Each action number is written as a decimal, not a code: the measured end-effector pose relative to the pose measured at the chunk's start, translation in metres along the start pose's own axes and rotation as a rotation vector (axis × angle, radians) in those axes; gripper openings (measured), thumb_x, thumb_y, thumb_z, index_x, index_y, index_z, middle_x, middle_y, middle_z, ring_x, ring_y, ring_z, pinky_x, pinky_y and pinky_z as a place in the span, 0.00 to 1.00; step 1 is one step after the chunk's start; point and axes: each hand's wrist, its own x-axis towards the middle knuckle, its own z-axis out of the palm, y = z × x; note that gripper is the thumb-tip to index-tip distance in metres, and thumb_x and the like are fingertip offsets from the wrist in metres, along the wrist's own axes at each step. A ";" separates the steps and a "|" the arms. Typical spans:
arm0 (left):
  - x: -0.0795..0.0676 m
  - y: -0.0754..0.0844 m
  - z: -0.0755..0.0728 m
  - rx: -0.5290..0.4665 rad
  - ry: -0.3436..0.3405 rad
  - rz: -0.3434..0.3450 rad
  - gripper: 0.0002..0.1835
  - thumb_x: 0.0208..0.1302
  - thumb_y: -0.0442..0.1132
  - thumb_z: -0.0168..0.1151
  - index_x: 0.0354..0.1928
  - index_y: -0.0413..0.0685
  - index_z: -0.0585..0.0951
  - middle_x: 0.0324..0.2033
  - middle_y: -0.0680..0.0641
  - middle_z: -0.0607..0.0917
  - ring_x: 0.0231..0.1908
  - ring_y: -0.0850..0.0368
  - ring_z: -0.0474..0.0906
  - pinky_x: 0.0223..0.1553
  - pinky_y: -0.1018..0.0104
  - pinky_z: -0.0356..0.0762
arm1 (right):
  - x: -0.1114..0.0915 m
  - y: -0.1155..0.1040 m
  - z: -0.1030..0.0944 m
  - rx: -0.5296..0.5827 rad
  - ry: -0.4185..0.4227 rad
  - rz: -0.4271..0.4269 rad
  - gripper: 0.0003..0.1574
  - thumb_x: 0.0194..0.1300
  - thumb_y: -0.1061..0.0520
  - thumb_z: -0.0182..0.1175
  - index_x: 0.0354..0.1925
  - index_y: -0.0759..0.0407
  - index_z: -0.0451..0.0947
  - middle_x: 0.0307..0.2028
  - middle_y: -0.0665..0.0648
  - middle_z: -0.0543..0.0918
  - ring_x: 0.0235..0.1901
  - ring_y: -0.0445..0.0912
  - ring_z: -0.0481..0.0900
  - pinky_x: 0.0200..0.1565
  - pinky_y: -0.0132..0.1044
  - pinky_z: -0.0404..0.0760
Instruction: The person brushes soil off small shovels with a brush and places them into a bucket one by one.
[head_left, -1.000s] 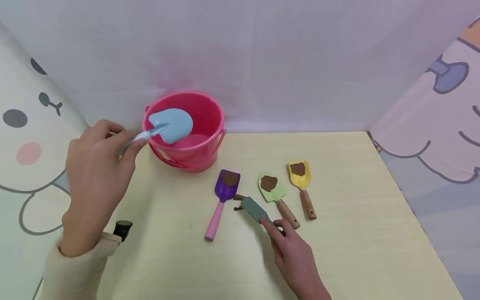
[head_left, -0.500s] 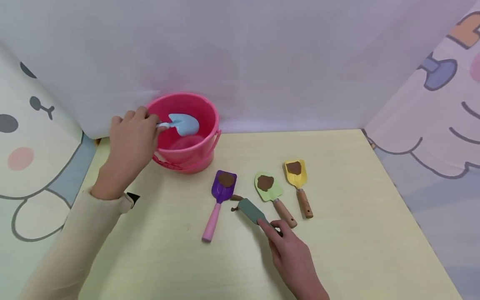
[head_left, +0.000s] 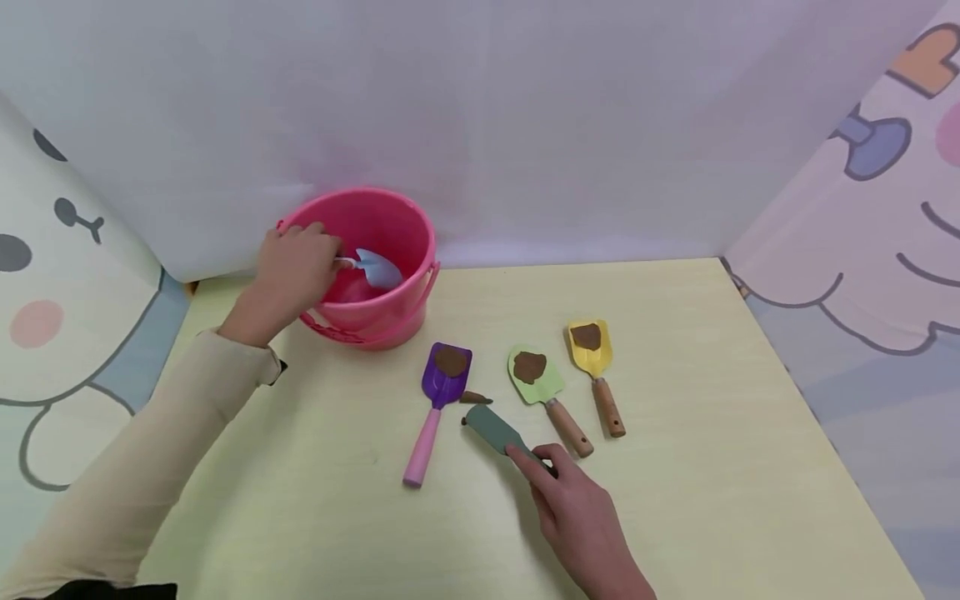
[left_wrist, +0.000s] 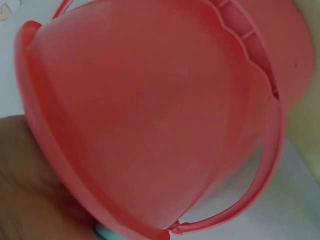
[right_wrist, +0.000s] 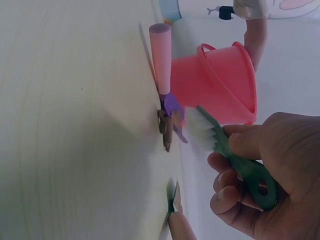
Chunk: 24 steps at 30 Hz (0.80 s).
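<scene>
My left hand (head_left: 296, 262) reaches over the left rim of the pink bucket (head_left: 386, 325) and holds a light blue toy shovel (head_left: 380, 270) by its handle, the blade low inside the bucket. In the left wrist view the bucket wall hides most of the hand. My right hand (head_left: 573, 500) grips a green brush (head_left: 491, 428), its white bristles (right_wrist: 200, 130) turned down toward the table. Beyond the brush tip lies a small brown piece (head_left: 476, 398), beside a purple shovel (head_left: 424, 446) with a pink handle and a brown lump on its blade.
To the right lie a light green shovel (head_left: 551, 386) and a yellow shovel (head_left: 597, 360), both wooden-handled and bearing brown lumps. The bucket stands at the table's back left, against a pale cloth backdrop (head_left: 562, 150). Printed cloth hangs at both sides.
My left hand has moved right and down with the light blue shovel, from above the bucket's left side into it. The brush has drawn back slightly from the brown piece.
</scene>
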 end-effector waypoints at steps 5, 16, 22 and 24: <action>0.008 -0.003 -0.001 0.010 -0.015 0.036 0.16 0.60 0.41 0.74 0.46 0.39 0.86 0.43 0.35 0.85 0.45 0.35 0.80 0.56 0.32 0.73 | 0.002 0.001 0.001 -0.006 0.012 -0.030 0.43 0.52 0.70 0.77 0.62 0.40 0.82 0.44 0.47 0.81 0.32 0.34 0.78 0.27 0.22 0.72; 0.025 0.002 0.010 0.036 -0.087 0.062 0.09 0.55 0.36 0.72 0.29 0.42 0.79 0.31 0.38 0.83 0.36 0.40 0.78 0.47 0.43 0.73 | -0.003 0.004 -0.005 -0.018 0.009 -0.055 0.41 0.53 0.70 0.77 0.62 0.41 0.83 0.44 0.47 0.82 0.31 0.34 0.78 0.27 0.22 0.71; 0.030 0.004 0.007 0.046 -0.122 0.062 0.11 0.53 0.36 0.73 0.29 0.41 0.78 0.28 0.40 0.82 0.34 0.41 0.78 0.45 0.45 0.75 | -0.002 0.004 -0.008 -0.014 0.003 -0.048 0.40 0.54 0.69 0.76 0.61 0.40 0.83 0.44 0.48 0.82 0.29 0.35 0.76 0.26 0.22 0.70; 0.031 0.003 0.004 0.048 -0.138 0.059 0.12 0.51 0.36 0.75 0.29 0.41 0.79 0.27 0.40 0.82 0.34 0.42 0.77 0.44 0.46 0.76 | -0.002 0.004 -0.009 -0.016 0.006 -0.045 0.40 0.54 0.69 0.76 0.61 0.40 0.83 0.44 0.48 0.82 0.29 0.35 0.76 0.26 0.22 0.69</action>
